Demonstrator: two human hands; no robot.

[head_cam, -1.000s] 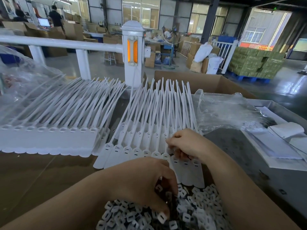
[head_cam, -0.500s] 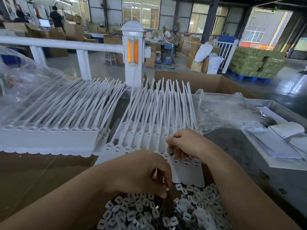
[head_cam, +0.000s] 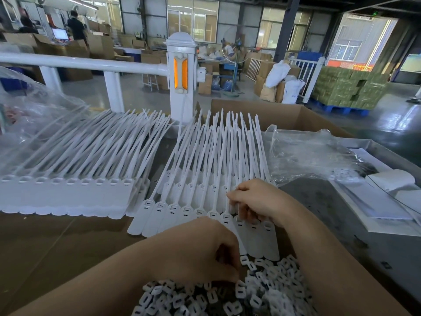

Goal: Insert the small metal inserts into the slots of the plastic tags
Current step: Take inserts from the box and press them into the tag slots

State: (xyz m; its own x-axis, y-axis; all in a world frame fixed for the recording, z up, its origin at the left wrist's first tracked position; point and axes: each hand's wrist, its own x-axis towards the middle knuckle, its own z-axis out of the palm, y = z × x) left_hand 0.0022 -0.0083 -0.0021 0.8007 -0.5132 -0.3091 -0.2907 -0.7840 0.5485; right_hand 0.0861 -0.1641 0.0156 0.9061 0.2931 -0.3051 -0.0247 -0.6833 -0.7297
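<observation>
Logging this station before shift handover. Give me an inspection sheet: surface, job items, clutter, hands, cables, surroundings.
Surface: brown cardboard sheet under the work; grey metal tabletop at right.
Job's things: fanned row of white plastic tags at centre; second tag stack at left; pile of small inserts nearest the camera.
Clutter: clear plastic bag at right, another plastic sheet at left; white papers at far right.
Hands: left hand curled over the insert pile, contents hidden; right hand fingers on a tag head.
Cables: nothing seen.
Surroundings: white railing post, open carton, stacked green pallet, workers at a distance.
</observation>
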